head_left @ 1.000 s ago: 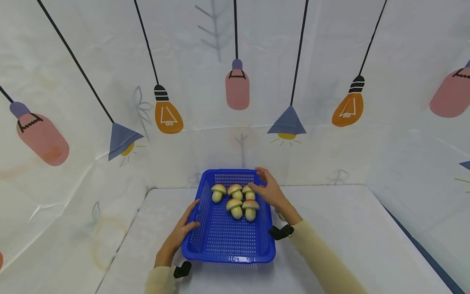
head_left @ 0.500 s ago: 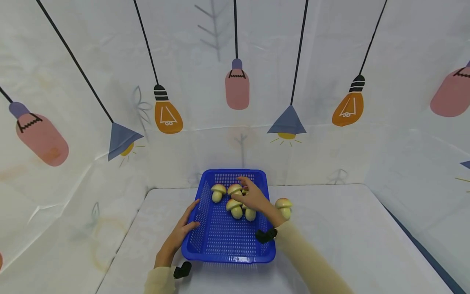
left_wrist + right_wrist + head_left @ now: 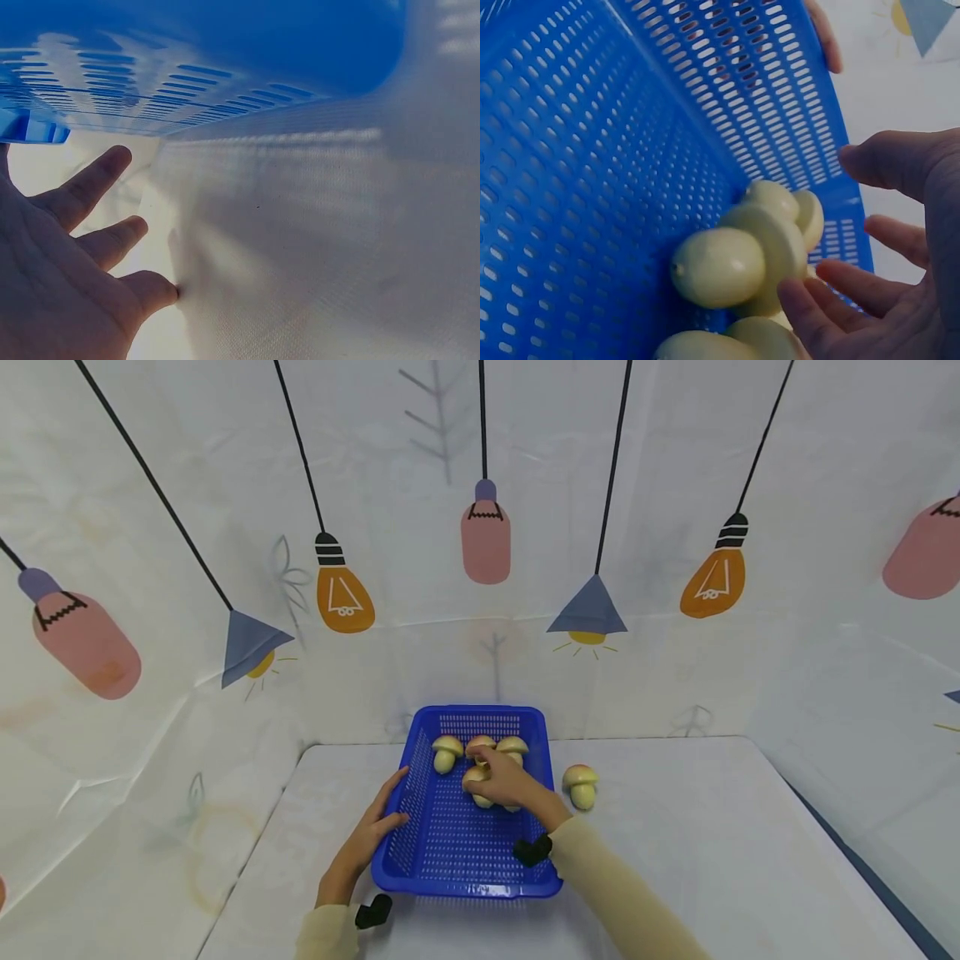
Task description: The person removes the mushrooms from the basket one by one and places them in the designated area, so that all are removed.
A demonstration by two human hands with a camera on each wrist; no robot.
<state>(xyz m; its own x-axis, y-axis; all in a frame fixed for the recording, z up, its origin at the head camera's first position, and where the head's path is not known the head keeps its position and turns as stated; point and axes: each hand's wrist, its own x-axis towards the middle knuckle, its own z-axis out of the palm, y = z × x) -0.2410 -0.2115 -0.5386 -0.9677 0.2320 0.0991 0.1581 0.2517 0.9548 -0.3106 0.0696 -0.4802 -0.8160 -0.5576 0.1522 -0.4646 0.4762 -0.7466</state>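
A blue plastic basket (image 3: pixel 450 860) with slotted walls stands on the table, several toy mushrooms in its far half. My right hand (image 3: pixel 506 781) reaches over them, nearest a front mushroom (image 3: pixel 477 779) with a cream stem and orange-tinted cap. The right wrist view shows its fingers spread beside a mushroom (image 3: pixel 718 268), with a gap between thumb and fingertips. My left hand (image 3: pixel 367 831) rests at the basket's left side, its fingertips at the rim. Seen from the left wrist, several of its fingers (image 3: pixel 90 187) stretch out straight below the basket wall. My right hand partly hides the front mushrooms.
One more mushroom (image 3: pixel 580 787) stands on the white table (image 3: pixel 675 843), just right of the basket. Behind the table hangs a pale cloth (image 3: pixel 420 668) printed with lamps. The basket's far rim is close to that cloth.
My right hand has moved left from the basket's right rim, then slightly lower onto the front mushrooms. The mushroom outside the basket has come into full view. My left hand stays put.
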